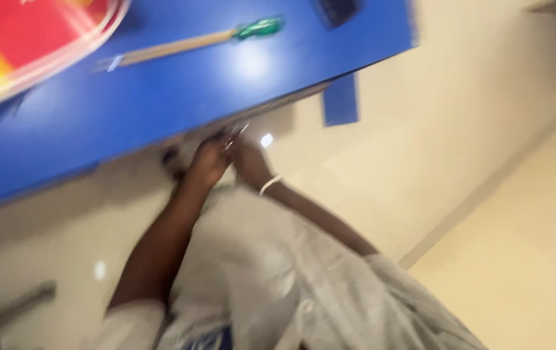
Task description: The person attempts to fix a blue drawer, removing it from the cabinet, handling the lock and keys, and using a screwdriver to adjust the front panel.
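Observation:
The picture is tilted and blurred. Both my hands are low, just under the near edge of a blue table point(161, 104). My left hand point(208, 162) and my right hand point(249, 162) meet there, fingers curled around a small shiny metal thing point(236, 133) between them; its kind is too blurred to tell. A pale band circles my right wrist point(269, 185). My lap in light grey cloth point(271, 272) lies under the arms.
On the blue table lie a long stick-like tool with a green handle point(258, 28), a round tray with red and yellow inside point(25, 45) and a dark object point(336, 10) at the far edge. A blue table leg point(341, 100) stands on the cream floor point(485, 194).

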